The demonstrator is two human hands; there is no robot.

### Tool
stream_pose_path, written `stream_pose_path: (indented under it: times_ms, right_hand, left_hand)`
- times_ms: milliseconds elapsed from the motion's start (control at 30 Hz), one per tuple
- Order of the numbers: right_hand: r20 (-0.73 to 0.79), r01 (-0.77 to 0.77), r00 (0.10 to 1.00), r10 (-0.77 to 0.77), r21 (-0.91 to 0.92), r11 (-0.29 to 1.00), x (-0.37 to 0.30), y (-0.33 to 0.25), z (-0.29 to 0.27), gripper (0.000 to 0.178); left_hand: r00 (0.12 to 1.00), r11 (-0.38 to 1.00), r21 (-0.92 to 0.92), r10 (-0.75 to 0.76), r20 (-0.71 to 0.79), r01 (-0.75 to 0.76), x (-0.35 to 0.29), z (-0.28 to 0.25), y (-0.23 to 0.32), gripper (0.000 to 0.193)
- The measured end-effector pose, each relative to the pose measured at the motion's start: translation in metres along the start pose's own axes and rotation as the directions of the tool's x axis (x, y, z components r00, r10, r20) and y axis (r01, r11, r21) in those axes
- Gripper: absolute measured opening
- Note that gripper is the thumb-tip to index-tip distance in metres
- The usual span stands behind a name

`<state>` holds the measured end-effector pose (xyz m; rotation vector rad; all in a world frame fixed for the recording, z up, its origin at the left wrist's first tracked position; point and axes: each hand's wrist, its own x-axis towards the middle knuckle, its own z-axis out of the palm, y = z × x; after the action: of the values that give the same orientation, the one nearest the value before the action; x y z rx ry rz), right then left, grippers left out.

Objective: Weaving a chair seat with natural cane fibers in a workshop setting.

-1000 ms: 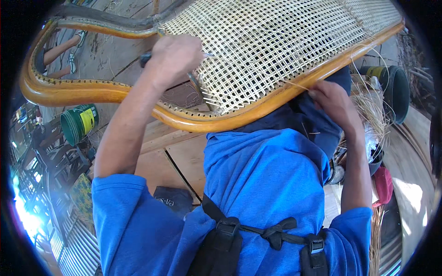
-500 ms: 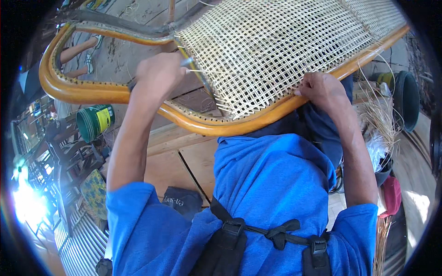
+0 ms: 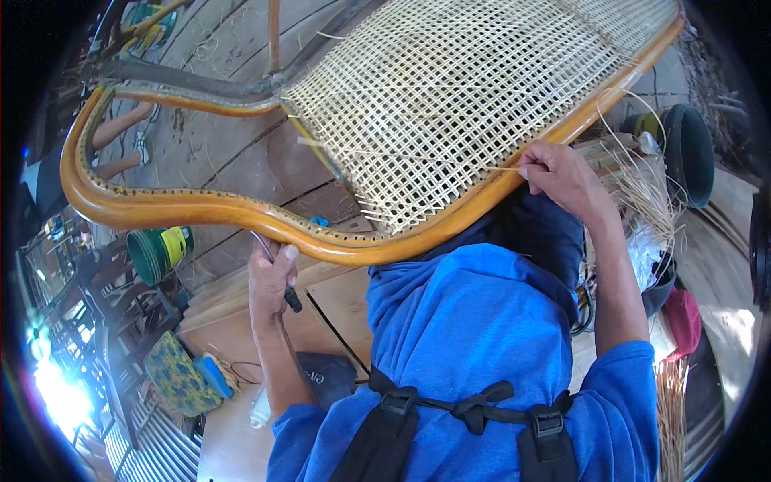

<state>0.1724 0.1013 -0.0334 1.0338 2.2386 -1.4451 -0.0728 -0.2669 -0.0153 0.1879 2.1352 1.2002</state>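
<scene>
R hand pinches strand, fingertips together, strand running L to weave; R's nearer, L hand clamped round tool by rail.

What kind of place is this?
Probably a furniture workshop: a curved wooden frame partly filled with woven cane, a bundle of loose strands off to the right, and a dark-handled tool in the left hand.

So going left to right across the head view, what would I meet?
Green bucket, left hand, strap knot, right hand, darker bucket.
</scene>
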Motion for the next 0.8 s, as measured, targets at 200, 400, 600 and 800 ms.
stream_pose_path:
  times_ms: [200,400,600,800]
  right_hand:
    - [0.004,-0.095,0.995,0.095,0.045,0.994,-0.009,0.010,-0.040,0.011]
    - [-0.070,-0.186,0.980,0.185,-0.004,0.983,-0.024,0.062,-0.091,0.010]
    - [-0.137,-0.142,0.981,0.137,-0.028,0.989,-0.034,0.079,-0.085,0.016]
    - [-0.196,-0.068,0.977,0.079,0.058,0.996,-0.034,0.083,-0.079,0.018]
  left_hand:
    - [0.979,0.949,0.239,-0.200,-0.050,0.206,-0.013,0.022,0.046,0.037]
    - [0.984,0.999,0.006,0.041,0.172,-0.043,-0.037,0.094,0.013,0.039]
    - [0.817,0.771,0.635,-0.344,0.462,-0.035,-0.032,0.082,0.055,0.038]
    - [0.626,0.582,0.437,0.164,0.762,-0.685,-0.045,0.174,0.147,0.026]
